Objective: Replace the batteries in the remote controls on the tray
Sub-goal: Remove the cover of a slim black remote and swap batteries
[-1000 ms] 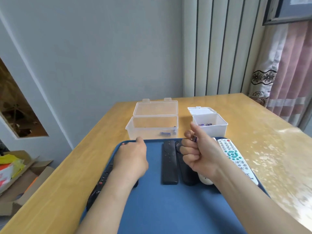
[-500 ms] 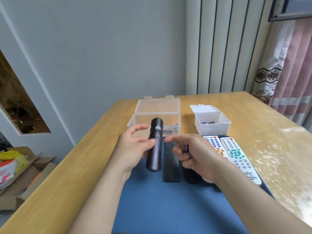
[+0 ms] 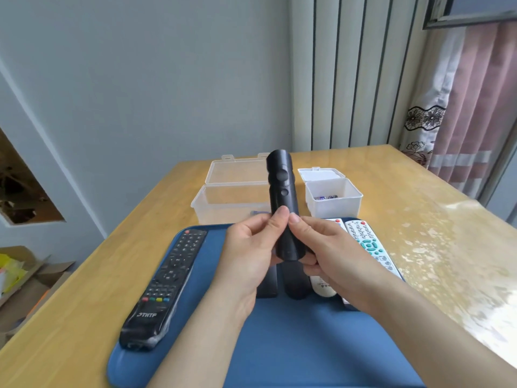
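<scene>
Above tray (image 3: 279,345), holding black remote (image 3: 281,189) upright, clasping its lower half in left grip (image 3: 246,259) and right grip (image 3: 333,256), pressing both thumb tips on its front. Looking down on long remote (image 3: 165,281) along tray's left side, white remotes (image 3: 369,245) at its right, dark remotes (image 3: 293,284) partly hidden beneath the grips. Facing, on bench (image 3: 419,219), clear box (image 3: 232,203) and white box (image 3: 333,205), both open, with batteries (image 3: 326,197) in the white one.

The long black remote (image 3: 165,281) lying at the left of the tray (image 3: 279,345) carries a white brand mark at its near end that reads roughly "THTF". Print on the white remote (image 3: 369,247) at the right and on the batteries (image 3: 326,197) in the small white box (image 3: 333,208) is too small to read.
</scene>
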A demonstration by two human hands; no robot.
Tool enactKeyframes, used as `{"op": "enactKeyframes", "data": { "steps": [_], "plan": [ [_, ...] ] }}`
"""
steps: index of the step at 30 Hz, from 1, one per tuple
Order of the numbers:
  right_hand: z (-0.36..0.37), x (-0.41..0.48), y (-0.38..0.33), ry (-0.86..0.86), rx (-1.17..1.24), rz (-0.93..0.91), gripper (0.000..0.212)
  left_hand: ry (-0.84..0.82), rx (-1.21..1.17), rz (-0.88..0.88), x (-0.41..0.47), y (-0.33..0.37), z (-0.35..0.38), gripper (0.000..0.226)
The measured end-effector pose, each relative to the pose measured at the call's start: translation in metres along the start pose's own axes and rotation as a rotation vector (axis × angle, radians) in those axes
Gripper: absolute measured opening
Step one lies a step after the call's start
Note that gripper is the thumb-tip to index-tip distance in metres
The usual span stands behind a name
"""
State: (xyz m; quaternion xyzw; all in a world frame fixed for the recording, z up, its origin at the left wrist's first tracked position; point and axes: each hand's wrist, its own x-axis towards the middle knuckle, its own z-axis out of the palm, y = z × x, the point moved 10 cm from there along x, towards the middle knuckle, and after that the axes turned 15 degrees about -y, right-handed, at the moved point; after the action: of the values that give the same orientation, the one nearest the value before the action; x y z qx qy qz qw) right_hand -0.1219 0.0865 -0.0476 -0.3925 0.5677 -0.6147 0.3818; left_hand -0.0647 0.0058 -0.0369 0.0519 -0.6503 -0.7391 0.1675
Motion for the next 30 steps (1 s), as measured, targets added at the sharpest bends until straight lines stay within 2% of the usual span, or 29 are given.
{"op": "enactKeyframes", "data": {
  "steps": [6,9,13,16,21,23,24,26,28,30],
  "plan": [
    [0.002,-0.010,0.010,0.001,0.082,0.042,0.044,0.045,0.000,0.017,-0.003,-0.009,0.010,0.031],
    [-0.001,-0.011,0.014,0.063,0.147,0.031,0.037,0.062,-0.154,-0.028,-0.004,-0.016,0.021,0.035],
    [0.007,-0.007,0.018,0.107,0.065,-0.008,0.029,0.104,-0.286,-0.046,-0.006,-0.021,0.022,0.040],
    [0.009,-0.008,0.017,0.090,0.015,-0.025,0.019,0.060,-0.392,-0.059,-0.005,-0.024,0.022,0.038],
    [0.008,-0.012,0.012,0.061,0.069,-0.015,0.020,-0.038,-0.417,-0.075,-0.004,-0.024,0.023,0.038],
    [0.004,-0.012,0.013,0.071,0.084,0.009,0.016,-0.074,-0.288,0.018,-0.004,-0.012,0.022,0.032],
    [-0.001,-0.012,0.013,0.086,0.077,0.012,0.021,-0.091,-0.154,0.088,-0.006,-0.003,0.020,0.037],
    [-0.010,-0.015,0.007,0.130,0.063,-0.006,0.031,-0.113,0.204,0.195,-0.012,0.012,0.017,0.061],
    [-0.019,-0.018,0.003,0.169,0.079,-0.036,0.021,-0.138,0.481,0.180,-0.017,0.016,0.020,0.090],
    [-0.020,-0.019,0.003,0.196,0.132,-0.045,0.011,-0.180,0.783,0.170,-0.019,0.015,0.031,0.103]
  ]
}}
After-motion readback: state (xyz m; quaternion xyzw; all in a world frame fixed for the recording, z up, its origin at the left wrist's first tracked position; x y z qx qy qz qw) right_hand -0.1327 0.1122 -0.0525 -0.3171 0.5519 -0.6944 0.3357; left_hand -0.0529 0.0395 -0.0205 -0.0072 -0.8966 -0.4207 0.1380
